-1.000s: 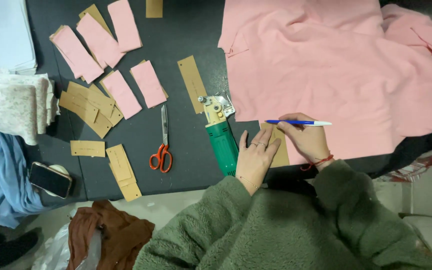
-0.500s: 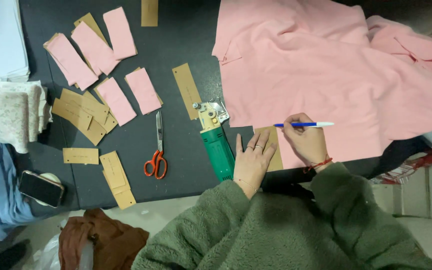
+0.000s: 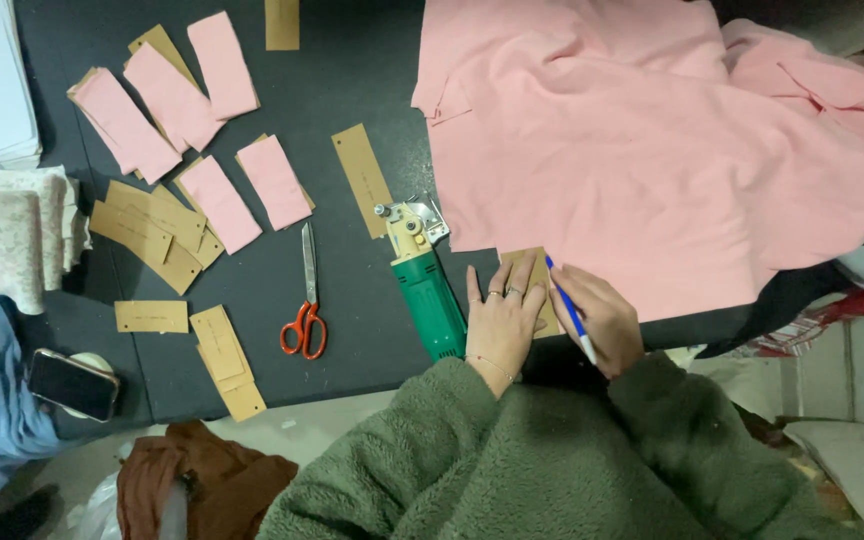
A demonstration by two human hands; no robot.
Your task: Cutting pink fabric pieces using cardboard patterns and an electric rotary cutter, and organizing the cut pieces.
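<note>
The left hand (image 3: 500,322) lies flat, fingers spread, pressing a card template (image 3: 532,275) onto the near edge of the pink cloth (image 3: 652,150), which covers the right half of the dark table (image 3: 352,80). The right hand (image 3: 602,318) is closed around a blue pen (image 3: 570,312), its tip at the template's right edge. Just left of the left hand lies a green cutter (image 3: 430,285), and further left red scissors (image 3: 306,300). Cut pink pieces (image 3: 177,110) and more card templates (image 3: 152,235) are scattered on the far left. A phone (image 3: 72,383) sits at the near left.
</note>
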